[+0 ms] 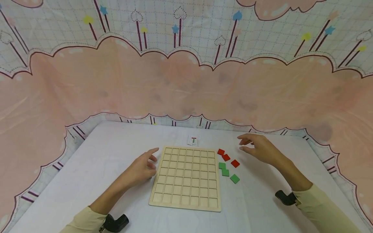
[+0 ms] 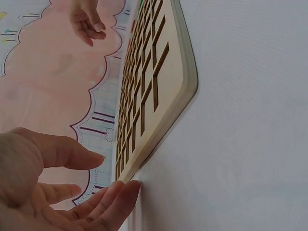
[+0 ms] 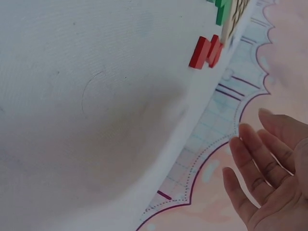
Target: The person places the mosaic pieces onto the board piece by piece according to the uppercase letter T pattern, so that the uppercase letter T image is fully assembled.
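Note:
A square wooden board [image 1: 186, 181] with a grid of shallow recesses lies flat on the white table. At its left edge is my left hand [image 1: 142, 168], fingers loosely bent and holding nothing; in the left wrist view the fingertips [image 2: 130, 190] come right by the board's corner. My right hand [image 1: 260, 149] hovers above the table to the right of the board, its fingers relaxed and nothing in them. Nearest to it lie three red square tiles [image 1: 235, 163], with three green square tiles [image 1: 234, 178] just below them, all beside the board's right edge.
Behind the board's far edge lies a small white card [image 1: 193, 140] printed with a grid and a red and green T-shaped figure. A patterned pink and white cloth [image 1: 175, 87] hangs beyond the table. Each wrist carries a black camera [image 1: 285, 197].

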The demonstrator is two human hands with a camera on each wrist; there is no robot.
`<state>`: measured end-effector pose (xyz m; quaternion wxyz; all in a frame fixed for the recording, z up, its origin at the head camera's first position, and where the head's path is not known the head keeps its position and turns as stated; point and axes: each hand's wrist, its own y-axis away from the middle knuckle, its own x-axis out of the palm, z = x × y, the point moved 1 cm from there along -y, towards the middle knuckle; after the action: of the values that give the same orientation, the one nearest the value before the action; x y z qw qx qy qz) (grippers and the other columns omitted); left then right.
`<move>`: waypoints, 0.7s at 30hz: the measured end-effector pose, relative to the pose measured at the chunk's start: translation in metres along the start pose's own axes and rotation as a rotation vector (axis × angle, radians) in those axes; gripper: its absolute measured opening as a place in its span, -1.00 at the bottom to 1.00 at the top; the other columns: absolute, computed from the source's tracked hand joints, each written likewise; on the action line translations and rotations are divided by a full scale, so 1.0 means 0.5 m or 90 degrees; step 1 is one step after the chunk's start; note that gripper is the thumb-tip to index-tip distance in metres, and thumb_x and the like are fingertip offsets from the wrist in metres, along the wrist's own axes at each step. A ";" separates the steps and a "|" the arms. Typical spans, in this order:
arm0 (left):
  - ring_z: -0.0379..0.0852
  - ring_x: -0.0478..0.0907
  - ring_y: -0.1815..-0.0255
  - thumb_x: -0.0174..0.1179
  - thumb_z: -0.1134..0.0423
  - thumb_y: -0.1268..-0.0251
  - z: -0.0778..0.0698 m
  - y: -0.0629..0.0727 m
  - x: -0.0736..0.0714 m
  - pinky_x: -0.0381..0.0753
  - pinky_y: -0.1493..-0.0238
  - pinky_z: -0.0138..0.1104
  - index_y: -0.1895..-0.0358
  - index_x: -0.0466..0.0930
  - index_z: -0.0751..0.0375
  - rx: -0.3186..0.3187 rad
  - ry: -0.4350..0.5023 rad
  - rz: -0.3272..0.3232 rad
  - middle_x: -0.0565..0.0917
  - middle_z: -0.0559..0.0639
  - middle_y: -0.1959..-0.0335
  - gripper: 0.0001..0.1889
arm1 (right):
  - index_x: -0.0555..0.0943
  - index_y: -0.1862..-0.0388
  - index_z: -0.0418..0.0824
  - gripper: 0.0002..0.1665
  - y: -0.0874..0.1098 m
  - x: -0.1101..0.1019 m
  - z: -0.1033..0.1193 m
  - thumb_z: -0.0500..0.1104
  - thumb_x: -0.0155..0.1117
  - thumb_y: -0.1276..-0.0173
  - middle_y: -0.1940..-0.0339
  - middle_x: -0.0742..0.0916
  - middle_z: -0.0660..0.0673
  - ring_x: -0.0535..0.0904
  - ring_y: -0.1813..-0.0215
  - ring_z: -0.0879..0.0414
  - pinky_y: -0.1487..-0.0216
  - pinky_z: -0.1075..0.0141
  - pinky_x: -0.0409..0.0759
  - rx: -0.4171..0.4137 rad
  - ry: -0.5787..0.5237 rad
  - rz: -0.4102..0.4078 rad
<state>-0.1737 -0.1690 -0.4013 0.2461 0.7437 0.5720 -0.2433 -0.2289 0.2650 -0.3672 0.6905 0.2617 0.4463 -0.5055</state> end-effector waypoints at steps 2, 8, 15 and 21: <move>0.02 0.59 0.07 0.21 0.63 -0.05 0.000 0.000 0.004 0.66 0.32 -0.30 -0.56 0.16 0.30 -0.011 0.021 0.003 0.53 0.29 -0.12 -0.11 | 0.59 -0.29 -0.28 -0.47 -0.003 0.002 -0.004 -0.22 0.41 -0.35 0.06 0.78 -0.14 0.67 -0.08 -0.13 -0.17 -0.14 0.63 -0.002 -0.004 0.004; 0.01 0.56 0.11 0.18 0.69 0.02 0.000 0.002 0.013 0.67 0.38 -0.28 -0.54 0.19 0.31 -0.047 0.079 0.015 0.49 0.30 -0.12 -0.09 | 0.59 -0.28 -0.31 -0.48 -0.012 0.010 -0.015 -0.24 0.40 -0.35 0.08 0.78 -0.14 0.68 -0.07 -0.13 -0.18 -0.14 0.62 -0.011 -0.014 0.014; -0.02 0.51 0.15 0.22 0.67 0.00 0.007 0.004 0.020 0.68 0.36 -0.25 -0.51 0.26 0.30 -0.068 0.093 0.015 0.49 0.25 -0.11 -0.13 | 0.59 -0.28 -0.30 -0.48 -0.019 0.018 -0.024 -0.24 0.40 -0.36 0.06 0.78 -0.14 0.67 -0.07 -0.11 -0.19 -0.13 0.62 -0.011 -0.014 0.026; -0.02 0.50 0.13 0.26 0.63 -0.04 0.013 0.002 0.022 0.68 0.36 -0.29 -0.45 0.35 0.35 -0.061 0.078 0.010 0.49 0.21 -0.07 -0.22 | 0.60 -0.27 -0.29 -0.50 -0.025 0.023 -0.026 -0.24 0.39 -0.36 0.05 0.78 -0.15 0.67 -0.07 -0.11 -0.19 -0.12 0.62 -0.012 -0.017 0.031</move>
<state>-0.1706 -0.1652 -0.4132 0.2478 0.7490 0.5911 -0.1680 -0.2438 0.2659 -0.3823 0.7109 0.2592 0.4350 -0.4880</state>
